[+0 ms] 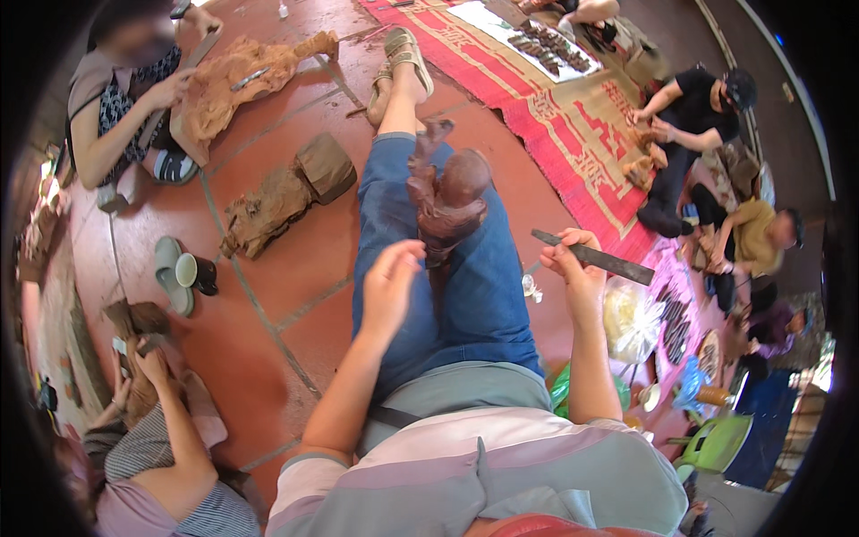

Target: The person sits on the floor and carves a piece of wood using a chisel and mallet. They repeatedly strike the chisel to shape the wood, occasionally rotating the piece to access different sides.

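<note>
A dark brown carved wooden figure with a rounded head and a raised part rests between my legs, on my blue trousers. My left hand is beside its lower end, fingers bent together and slightly blurred. Whatever may be between those fingertips is too small to make out. Off to the right of the carving, my right hand grips a flat dark grey bar between thumb and fingers. The bar stays apart from the figure.
Rough wood blocks lie on the red tiles to my left, near a grey slipper and a cup. Co-workers sit on both sides. A red patterned mat, a plastic bag and a green chair are at right.
</note>
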`<state>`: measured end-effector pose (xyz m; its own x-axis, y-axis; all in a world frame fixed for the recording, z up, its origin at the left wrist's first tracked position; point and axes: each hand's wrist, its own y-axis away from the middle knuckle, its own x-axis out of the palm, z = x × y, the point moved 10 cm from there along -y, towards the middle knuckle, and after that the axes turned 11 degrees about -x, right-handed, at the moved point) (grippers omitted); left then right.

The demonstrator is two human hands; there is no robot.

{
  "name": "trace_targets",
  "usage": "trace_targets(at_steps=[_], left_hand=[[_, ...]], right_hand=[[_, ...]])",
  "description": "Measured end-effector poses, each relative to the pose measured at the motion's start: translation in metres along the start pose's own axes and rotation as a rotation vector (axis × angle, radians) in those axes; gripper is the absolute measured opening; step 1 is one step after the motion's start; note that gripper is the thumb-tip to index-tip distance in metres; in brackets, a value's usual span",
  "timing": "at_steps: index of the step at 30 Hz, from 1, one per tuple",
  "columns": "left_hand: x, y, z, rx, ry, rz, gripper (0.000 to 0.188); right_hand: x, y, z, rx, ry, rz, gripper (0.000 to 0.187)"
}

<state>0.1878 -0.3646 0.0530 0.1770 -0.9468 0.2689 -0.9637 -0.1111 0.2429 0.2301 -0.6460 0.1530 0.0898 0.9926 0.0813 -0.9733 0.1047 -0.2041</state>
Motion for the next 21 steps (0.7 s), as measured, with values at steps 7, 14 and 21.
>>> trace_targets(at_steps=[7, 14, 21], left_hand=[[0.071, 0.025, -0.070, 0.272, -0.683, -0.135, 0.073], [0.096, 0.041, -0.017, 0.093, -0.816, 0.267, 0.063], [0.063, 0.043, -0.028, 0.110, -0.596, 0.025, 0.069]], right_hand=[[0.022, 0.012, -0.005, -0.020, -0.169, 0.021, 0.012], [0.063, -0.002, 0.031, -0.381, 0.122, 0.245, 0.009], [0.124, -0.009, 0.059, -0.688, 0.254, 0.464, 0.015]])
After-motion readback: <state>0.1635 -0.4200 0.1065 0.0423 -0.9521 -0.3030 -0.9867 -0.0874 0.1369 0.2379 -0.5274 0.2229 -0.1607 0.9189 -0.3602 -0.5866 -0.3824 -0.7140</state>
